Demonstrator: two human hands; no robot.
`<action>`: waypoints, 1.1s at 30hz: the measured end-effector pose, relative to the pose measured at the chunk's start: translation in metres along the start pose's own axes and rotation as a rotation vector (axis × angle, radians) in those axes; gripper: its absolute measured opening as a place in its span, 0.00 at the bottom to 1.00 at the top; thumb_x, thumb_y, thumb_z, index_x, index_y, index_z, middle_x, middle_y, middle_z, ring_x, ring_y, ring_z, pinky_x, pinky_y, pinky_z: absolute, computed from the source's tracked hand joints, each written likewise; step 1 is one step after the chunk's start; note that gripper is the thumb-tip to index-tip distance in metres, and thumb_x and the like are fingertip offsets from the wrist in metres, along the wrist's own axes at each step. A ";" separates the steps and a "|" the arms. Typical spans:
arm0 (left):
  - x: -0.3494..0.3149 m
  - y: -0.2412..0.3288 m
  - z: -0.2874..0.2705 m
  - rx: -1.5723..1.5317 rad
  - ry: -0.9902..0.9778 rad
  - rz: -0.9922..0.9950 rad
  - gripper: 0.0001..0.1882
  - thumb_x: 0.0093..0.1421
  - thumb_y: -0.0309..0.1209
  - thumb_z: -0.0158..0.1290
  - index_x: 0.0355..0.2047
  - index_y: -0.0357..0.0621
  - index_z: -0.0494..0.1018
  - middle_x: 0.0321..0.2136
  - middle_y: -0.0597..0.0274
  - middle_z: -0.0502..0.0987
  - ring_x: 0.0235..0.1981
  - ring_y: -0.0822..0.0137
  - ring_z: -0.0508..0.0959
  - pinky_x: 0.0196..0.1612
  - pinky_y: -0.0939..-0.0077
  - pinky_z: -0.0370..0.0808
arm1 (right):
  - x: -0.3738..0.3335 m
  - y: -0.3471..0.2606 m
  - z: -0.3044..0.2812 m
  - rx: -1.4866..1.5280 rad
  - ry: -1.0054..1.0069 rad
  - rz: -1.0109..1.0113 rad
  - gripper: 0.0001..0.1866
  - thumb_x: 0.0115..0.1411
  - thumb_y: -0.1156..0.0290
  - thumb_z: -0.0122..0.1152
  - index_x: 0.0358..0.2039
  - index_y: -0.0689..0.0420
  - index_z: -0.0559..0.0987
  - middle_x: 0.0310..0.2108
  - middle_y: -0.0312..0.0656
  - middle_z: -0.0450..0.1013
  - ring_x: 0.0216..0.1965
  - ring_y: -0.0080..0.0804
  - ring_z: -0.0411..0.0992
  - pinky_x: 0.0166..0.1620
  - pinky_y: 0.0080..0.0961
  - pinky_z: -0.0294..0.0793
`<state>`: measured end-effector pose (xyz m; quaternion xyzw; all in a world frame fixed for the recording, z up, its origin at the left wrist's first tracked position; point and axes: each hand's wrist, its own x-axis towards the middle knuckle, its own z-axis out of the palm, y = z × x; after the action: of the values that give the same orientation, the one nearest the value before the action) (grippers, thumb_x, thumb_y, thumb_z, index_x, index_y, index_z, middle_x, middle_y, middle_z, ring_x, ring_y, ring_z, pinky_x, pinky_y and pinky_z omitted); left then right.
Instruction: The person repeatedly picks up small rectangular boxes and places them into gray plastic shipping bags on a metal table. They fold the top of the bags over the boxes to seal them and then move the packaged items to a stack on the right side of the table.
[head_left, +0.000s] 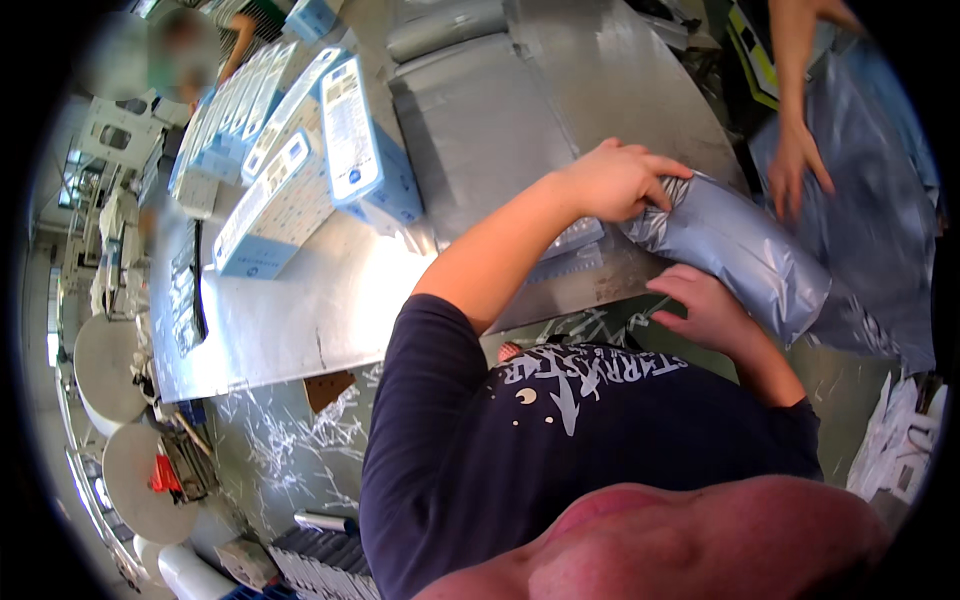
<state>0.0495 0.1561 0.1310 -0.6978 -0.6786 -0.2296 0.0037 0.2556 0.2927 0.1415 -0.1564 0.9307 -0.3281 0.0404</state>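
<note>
A: So where's the silver parcel [745, 250]?
B: At the right end of the tabletop [600, 60], jutting out past the edge!
A: And the left hand [625, 182]?
B: On the parcel's crumpled end, fingers curled over, pinching the wrapping.
A: The right hand [708, 308]?
B: Just off the tabletop's near edge, fingers spread, close by the parcel's side; can't tell whether it presses.
A: What's around?
B: Blue-and-white boxes [362, 150] on the tabletop's left, grey plastic [475, 115] across its middle, and, beyond its right end, a co-worker's hand [796, 165] by a grey bag [870, 200].
</note>
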 end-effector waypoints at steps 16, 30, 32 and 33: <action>-0.044 -0.016 -0.068 0.428 0.302 -0.517 0.26 0.47 0.45 0.59 0.46 0.49 0.72 0.52 0.50 0.66 0.55 0.49 0.64 0.56 0.51 0.58 | 0.004 0.030 -0.098 -0.645 -0.011 0.221 0.47 0.32 0.73 0.68 0.58 0.43 0.64 0.55 0.48 0.60 0.56 0.47 0.58 0.58 0.43 0.55; -0.205 -0.061 -0.109 0.609 0.028 -1.559 0.39 0.46 0.51 0.52 0.58 0.50 0.61 0.59 0.52 0.58 0.62 0.50 0.54 0.56 0.34 0.49 | 0.110 0.137 -0.113 -0.867 0.357 0.092 0.33 0.49 0.71 0.57 0.58 0.45 0.63 0.63 0.45 0.51 0.66 0.41 0.46 0.62 0.50 0.50; -0.219 -0.042 -0.088 0.561 0.227 -1.409 0.36 0.45 0.45 0.56 0.56 0.48 0.64 0.54 0.47 0.63 0.56 0.48 0.62 0.57 0.50 0.58 | 0.096 0.108 -0.079 -0.638 0.462 -0.060 0.30 0.47 0.68 0.60 0.54 0.48 0.68 0.59 0.44 0.57 0.64 0.41 0.49 0.62 0.48 0.50; -0.216 -0.028 -0.083 0.517 0.296 -1.357 0.36 0.44 0.43 0.57 0.56 0.47 0.64 0.53 0.45 0.64 0.55 0.47 0.64 0.56 0.54 0.60 | 0.084 0.102 -0.058 -0.568 0.467 -0.159 0.27 0.47 0.67 0.60 0.51 0.48 0.71 0.57 0.44 0.59 0.64 0.41 0.50 0.61 0.46 0.51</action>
<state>0.0022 -0.0724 0.1263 -0.0636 -0.9855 -0.1059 0.1166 0.1387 0.3759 0.1260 -0.1543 0.9537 -0.0857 -0.2437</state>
